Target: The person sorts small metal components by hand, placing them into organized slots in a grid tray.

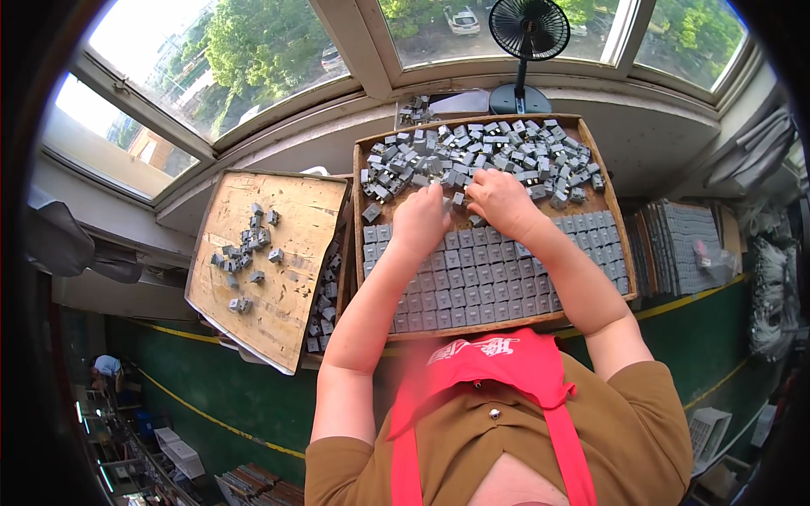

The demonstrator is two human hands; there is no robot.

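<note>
- Windows (278,51) are running along the far side in the head view, and daylight is falling on the work; a black fan (530,34) is standing by the sill, probably to keep the reach free.
- Straight before the person, a wooden-rimmed tray (358,181) is lying within easy reach of both arms, its raised rim seemingly keeping the pieces in.
- Loose grey blocks (506,143) are heaping at its far end, while tight rows of grey blocks (472,278) are filling the near part, each apparently bracing its neighbours.
- The left hand (422,221) is bending its fingers narrowly at the heap's near edge; whether they are gripping a block, I cannot tell.
- The right hand (504,202) is arching beside it, fingers pointing down among the loose blocks; its hold is not showing clearly either.
- Leftward, a brown board (291,202) is carrying a few scattered blocks (249,240), perhaps kept apart from the heap.
</note>
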